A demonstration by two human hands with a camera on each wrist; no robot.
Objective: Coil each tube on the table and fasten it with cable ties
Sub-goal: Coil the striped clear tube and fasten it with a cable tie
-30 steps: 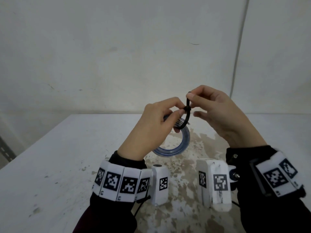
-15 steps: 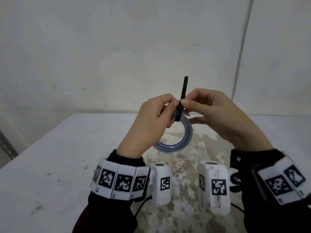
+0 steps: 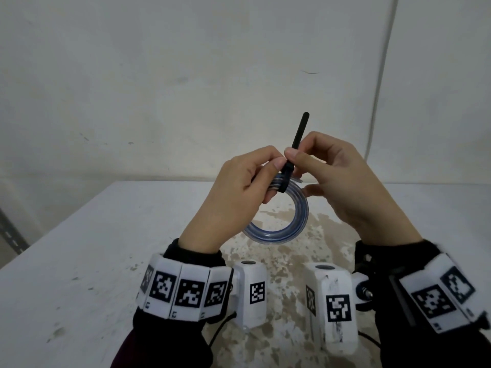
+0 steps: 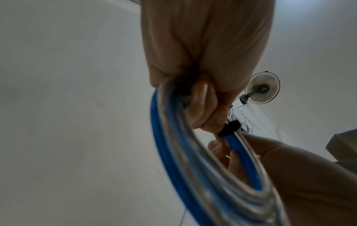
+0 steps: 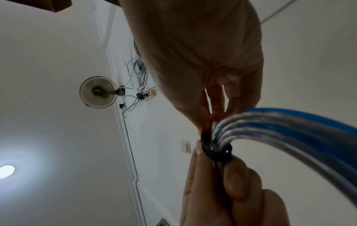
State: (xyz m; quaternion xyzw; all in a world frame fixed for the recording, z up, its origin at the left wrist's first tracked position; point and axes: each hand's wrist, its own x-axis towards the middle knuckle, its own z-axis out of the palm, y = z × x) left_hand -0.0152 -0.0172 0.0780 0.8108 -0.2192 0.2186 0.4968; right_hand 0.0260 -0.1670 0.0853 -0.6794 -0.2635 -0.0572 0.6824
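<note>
A coil of clear, blue-striped tube (image 3: 288, 229) hangs in the air above the table, held at its top by both hands. My left hand (image 3: 239, 192) grips the bundled loops (image 4: 173, 137) beside a black cable tie (image 3: 286, 179) that wraps them. My right hand (image 3: 340, 176) pinches the tie's free tail (image 3: 299, 134), which sticks straight up past the fingertips. In the right wrist view the tie's loop (image 5: 214, 154) sits tight round the tube strands (image 5: 280, 126). The tie's head (image 4: 230, 127) shows in the left wrist view, next to my left fingers.
A white table (image 3: 93, 261) with brownish stains near the middle lies below the hands, against a pale wall. A wall fan (image 5: 98, 92) and a power strip with cables show high up in the wrist views.
The tie's tail has been drawn up through its head: it went from a loose loop round the coil to a tight band, and the tail now stands higher above my right fingers.
</note>
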